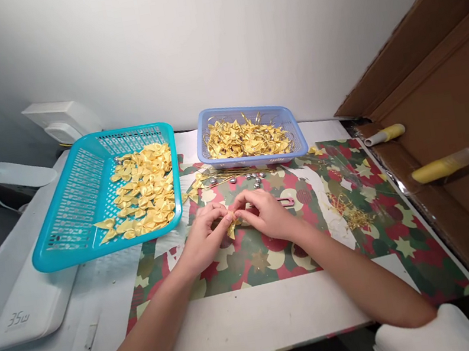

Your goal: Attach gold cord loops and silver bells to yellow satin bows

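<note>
Between my fingertips is a small gold ribbon bow (231, 230), partly covered by both hands. My left hand (206, 231) pinches it from one side, and my right hand (263, 214) pinches it from the other. Behind my right hand shows the pink handle (286, 201) of a tool whose rest is hidden. Just beyond my hands lie several silver bells (256, 179) and a bundle of thin gold ties (228, 174). A few loose gold bows (194, 189) lie left of them.
A teal basket (112, 251) of gold bows stands at the left, by a white device (28, 312) reading 35w. A blue basket (254, 159) of bows with ties is at the back. Gold clippings (356, 216) lie right; a cardboard wall (454, 121) with yellow tubes (444, 165) borders that side.
</note>
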Demonstrator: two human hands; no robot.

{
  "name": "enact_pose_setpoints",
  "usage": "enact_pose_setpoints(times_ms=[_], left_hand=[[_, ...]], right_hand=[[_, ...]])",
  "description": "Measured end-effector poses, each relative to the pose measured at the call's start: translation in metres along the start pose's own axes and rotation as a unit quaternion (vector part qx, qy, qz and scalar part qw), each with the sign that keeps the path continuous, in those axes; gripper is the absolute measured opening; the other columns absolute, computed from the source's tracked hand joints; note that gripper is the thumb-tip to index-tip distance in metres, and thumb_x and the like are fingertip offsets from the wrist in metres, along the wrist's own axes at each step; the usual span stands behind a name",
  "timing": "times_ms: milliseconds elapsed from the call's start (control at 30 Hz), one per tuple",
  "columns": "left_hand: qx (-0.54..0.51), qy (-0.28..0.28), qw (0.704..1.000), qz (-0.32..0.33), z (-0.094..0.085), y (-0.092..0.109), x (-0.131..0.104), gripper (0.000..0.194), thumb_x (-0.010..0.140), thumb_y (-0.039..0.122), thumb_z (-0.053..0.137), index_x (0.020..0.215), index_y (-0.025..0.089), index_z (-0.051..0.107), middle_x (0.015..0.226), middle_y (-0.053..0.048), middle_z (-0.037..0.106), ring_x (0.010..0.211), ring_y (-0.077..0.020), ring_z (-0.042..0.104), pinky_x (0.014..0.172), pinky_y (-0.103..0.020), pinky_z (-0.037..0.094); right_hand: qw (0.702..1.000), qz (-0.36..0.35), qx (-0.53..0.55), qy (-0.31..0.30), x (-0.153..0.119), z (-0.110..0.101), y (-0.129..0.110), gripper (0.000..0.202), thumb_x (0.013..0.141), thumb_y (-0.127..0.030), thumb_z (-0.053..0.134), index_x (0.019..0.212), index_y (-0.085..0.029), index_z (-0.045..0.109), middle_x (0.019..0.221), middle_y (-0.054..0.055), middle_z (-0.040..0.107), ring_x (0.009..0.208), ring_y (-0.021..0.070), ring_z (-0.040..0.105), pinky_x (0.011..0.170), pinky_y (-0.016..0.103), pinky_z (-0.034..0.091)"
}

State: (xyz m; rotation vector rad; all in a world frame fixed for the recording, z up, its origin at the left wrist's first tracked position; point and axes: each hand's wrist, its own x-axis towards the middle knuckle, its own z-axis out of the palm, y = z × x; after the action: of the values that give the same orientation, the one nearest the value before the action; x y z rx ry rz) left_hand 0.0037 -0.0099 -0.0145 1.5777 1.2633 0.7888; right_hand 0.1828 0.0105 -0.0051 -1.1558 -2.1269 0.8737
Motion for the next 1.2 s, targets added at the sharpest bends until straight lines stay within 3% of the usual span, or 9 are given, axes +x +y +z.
enact_pose_setpoints(times_ms=[333,633,933,1200], left_hand=[[-0.011,-0.001,1.0,-0.009,0.0005,-0.0018,-0.0009,0.033,0.088,0.046,0.051,0.073,0.021,0.066,0.09,-0.005,0.051,0.086,-0.0201,0.054,0.06,-0.027,0.051],[-0.033,-0.021,0.999,-0.027,0.0001,-0.0036,-0.0014,0.031,0.086,0.047,0.054,0.074,0.021,0.066,0.092,-0.005,0.05,0.083,-0.0192,0.054,0.052,-0.024,0.05],[0.045,-0.027,0.999,0.012,-0.0027,-0.0017,0.0001,0.03,0.088,0.041,0.053,0.071,0.022,0.07,0.09,-0.005,0.058,0.092,-0.0224,0.054,0.077,-0.034,0.047],[0.018,-0.026,0.999,0.01,-0.003,0.0024,-0.0004,0.032,0.087,0.042,0.052,0.067,0.021,0.066,0.089,-0.004,0.058,0.088,-0.0214,0.054,0.072,-0.032,0.047]], right_hand=[[0.996,0.032,0.077,-0.009,0.0013,-0.0024,-0.0024,0.008,0.084,-0.018,0.057,0.078,-0.019,0.061,0.075,0.0,0.065,0.069,0.0132,0.056,0.065,0.025,0.043],[0.993,0.04,0.109,-0.01,-0.0023,0.0005,0.0019,0.008,0.084,-0.02,0.058,0.083,-0.019,0.066,0.084,0.002,0.069,0.075,0.0142,0.061,0.069,0.026,0.047],[0.986,0.048,0.144,-0.073,-0.0017,-0.0074,0.0011,0.011,0.085,-0.028,0.06,0.085,-0.018,0.064,0.079,0.001,0.065,0.064,0.0116,0.056,0.058,0.024,0.044],[0.979,0.06,0.18,-0.07,-0.0004,-0.0086,0.0025,0.014,0.082,-0.027,0.064,0.093,-0.018,0.063,0.088,0.001,0.065,0.071,0.0118,0.057,0.062,0.024,0.045]])
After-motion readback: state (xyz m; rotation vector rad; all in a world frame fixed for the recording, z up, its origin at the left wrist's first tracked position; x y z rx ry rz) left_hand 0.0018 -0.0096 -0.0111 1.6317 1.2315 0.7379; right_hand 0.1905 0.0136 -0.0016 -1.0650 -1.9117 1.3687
